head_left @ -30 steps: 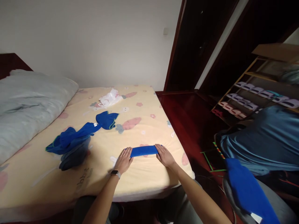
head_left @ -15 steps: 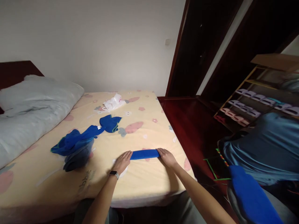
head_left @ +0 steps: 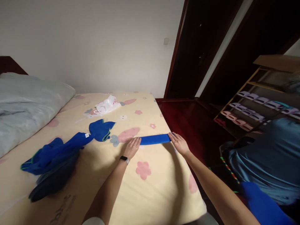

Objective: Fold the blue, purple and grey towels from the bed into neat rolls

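Note:
A folded strip of blue cloth [head_left: 154, 139] stretches flat and straight across the right part of the bed. My left hand [head_left: 133, 147], with a watch on its wrist, grips the left end of the strip, fingers over the top. At the right end, close to the bed's side edge, my right hand [head_left: 179, 142] closes on the cloth in the same way; both thumbs are mostly hidden. To the left lies a crumpled blue garment [head_left: 56, 153] with green trim and a white tag. Partly beneath it is a dark piece of clothing [head_left: 53, 184].
A white plastic bag [head_left: 107, 105] rests farther back on the patterned bed sheet [head_left: 150, 193]. A grey quilt [head_left: 35, 103] is heaped at the left. Right of the bed stand a shoe rack [head_left: 248, 109] and a pile covered by dark blue-green cloth [head_left: 264, 162].
Both hands have moved forward, away from me, and slightly right with the blue cloth strip between them. The view has shifted too.

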A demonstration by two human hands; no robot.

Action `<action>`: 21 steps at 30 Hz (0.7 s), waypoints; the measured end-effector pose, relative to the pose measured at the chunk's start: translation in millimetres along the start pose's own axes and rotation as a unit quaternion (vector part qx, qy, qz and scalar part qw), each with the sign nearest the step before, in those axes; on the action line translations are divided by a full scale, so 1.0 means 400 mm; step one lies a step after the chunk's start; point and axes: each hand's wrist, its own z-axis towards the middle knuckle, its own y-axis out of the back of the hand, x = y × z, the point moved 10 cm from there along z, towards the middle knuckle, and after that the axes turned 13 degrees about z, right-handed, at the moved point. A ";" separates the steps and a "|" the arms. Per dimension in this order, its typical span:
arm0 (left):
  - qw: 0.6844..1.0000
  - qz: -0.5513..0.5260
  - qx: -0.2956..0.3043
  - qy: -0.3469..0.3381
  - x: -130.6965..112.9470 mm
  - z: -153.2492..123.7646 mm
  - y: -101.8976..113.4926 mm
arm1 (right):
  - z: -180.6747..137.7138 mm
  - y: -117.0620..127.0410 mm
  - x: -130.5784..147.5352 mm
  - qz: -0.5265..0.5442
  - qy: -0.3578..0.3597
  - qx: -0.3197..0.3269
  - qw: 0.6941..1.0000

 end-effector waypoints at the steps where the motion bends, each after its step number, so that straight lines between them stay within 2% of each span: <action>1: 1.000 -0.002 -0.001 0.007 -0.012 0.034 -0.030 | 0.007 -0.017 -0.037 -0.005 -0.012 -0.005 1.000; 3: 1.000 -0.015 0.005 0.017 -0.038 0.077 -0.096 | 0.006 -0.068 -0.096 -0.011 -0.041 -0.002 0.999; 6: 0.998 -0.048 0.029 0.029 -0.065 0.081 -0.181 | -0.027 -0.169 -0.146 0.016 -0.091 0.025 0.995; 8: 0.996 -0.071 0.046 0.034 -0.066 0.062 -0.211 | -0.055 -0.217 -0.157 0.055 -0.111 0.034 0.992; 10: 0.994 -0.088 0.061 0.028 -0.062 0.036 -0.218 | -0.080 -0.232 -0.153 0.091 -0.110 0.036 0.989; 13: 0.992 -0.094 0.081 0.035 -0.045 -0.019 -0.200 | -0.118 -0.202 -0.140 0.117 -0.105 0.029 0.987; 16: 0.991 -0.081 0.092 0.061 -0.018 -0.122 -0.159 | -0.204 -0.129 -0.121 0.143 -0.148 -0.017 0.978; 19: 0.990 -0.069 0.097 0.074 0.031 -0.281 -0.100 | -0.377 -0.061 -0.071 0.192 -0.208 -0.060 0.957; 21: 0.989 -0.058 0.100 0.093 0.094 -0.394 -0.062 | -0.531 -0.026 -0.025 0.223 -0.246 -0.074 0.940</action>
